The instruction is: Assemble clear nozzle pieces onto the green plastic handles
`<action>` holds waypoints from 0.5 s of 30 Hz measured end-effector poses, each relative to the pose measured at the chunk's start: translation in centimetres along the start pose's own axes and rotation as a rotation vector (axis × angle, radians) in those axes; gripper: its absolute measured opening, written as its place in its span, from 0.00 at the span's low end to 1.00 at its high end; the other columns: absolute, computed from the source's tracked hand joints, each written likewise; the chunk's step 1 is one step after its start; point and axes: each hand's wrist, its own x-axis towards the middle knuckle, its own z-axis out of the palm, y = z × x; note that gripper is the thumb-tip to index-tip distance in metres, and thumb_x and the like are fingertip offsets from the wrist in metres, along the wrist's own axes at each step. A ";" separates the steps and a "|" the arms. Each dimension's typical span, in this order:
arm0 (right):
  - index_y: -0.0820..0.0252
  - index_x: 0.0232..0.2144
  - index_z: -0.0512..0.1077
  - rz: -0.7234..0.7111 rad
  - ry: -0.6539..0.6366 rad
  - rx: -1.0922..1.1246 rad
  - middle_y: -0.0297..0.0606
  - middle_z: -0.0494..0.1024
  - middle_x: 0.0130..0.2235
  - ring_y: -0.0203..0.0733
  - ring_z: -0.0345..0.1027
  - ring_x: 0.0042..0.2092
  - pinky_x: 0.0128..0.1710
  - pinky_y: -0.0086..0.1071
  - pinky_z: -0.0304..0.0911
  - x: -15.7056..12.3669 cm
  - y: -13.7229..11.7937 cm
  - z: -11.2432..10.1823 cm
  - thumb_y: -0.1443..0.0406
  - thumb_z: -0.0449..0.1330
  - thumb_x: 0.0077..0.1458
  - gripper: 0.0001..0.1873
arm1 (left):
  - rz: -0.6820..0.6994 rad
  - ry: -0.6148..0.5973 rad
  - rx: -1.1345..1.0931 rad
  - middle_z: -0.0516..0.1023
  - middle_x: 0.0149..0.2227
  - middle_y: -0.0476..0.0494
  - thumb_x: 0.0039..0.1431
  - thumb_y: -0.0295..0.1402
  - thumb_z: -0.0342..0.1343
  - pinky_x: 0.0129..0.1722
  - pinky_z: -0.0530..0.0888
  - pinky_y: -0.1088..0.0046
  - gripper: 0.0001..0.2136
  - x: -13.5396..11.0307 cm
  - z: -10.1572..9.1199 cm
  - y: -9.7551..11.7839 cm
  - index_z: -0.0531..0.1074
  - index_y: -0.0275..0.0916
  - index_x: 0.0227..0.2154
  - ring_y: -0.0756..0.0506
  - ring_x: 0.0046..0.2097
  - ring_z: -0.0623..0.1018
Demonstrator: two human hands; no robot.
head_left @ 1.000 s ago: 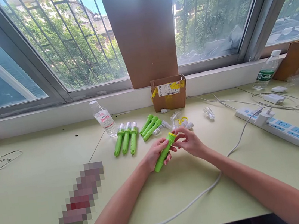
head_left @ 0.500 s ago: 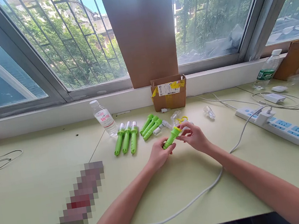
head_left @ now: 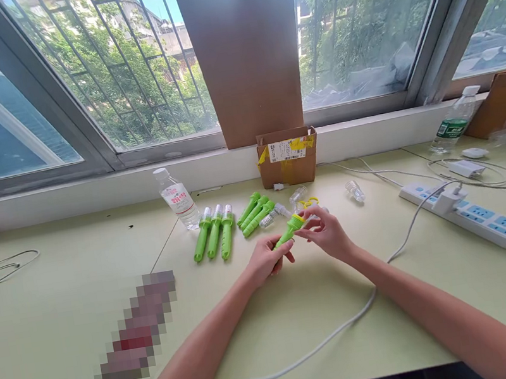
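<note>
My left hand (head_left: 266,259) is closed around the lower part of a green plastic tube (head_left: 290,228), which tilts up to the right. A yellow ring (head_left: 298,218) sits at the tube's upper end. Beside that end my right hand (head_left: 330,236) is closed in a pinch; whatever its fingertips hold is hidden. Left of the hands lie three green tubes with clear caps (head_left: 214,237), side by side. Several green tubes without caps (head_left: 257,213) lie just behind my left hand. Loose clear caps (head_left: 298,194) and yellow rings (head_left: 311,201) are scattered behind my right hand.
A small cardboard box (head_left: 292,170) stands by the window sill. One water bottle (head_left: 178,200) is at the left, another (head_left: 454,122) at the far right. A power strip (head_left: 504,228) lies right of my arm, and a white cable (head_left: 308,354) crosses the table in front.
My left hand has shifted slightly left and down along the green tube. The right fingers stay at its ringed end, a little lower. The view has moved slightly.
</note>
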 end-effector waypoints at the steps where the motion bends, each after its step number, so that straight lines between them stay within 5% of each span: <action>1: 0.55 0.35 0.64 0.007 0.000 0.009 0.40 0.71 0.46 0.40 0.74 0.32 0.22 0.33 0.72 0.0 -0.1 0.1 0.49 0.67 0.43 0.24 | -0.014 -0.008 -0.018 0.76 0.24 0.47 0.54 0.47 0.56 0.12 0.50 0.79 0.18 0.0 0.0 0.1 0.73 0.34 0.36 0.58 0.13 0.57; 15: 0.55 0.30 0.62 -0.013 0.020 0.005 0.39 0.71 0.45 0.39 0.74 0.32 0.24 0.32 0.72 -0.2 -0.9 0.3 0.48 0.66 0.44 0.23 | -0.176 -0.152 -0.285 0.75 0.22 0.46 0.55 0.48 0.54 0.12 0.47 0.79 0.21 -0.3 -0.2 0.6 0.71 0.34 0.41 0.58 0.12 0.56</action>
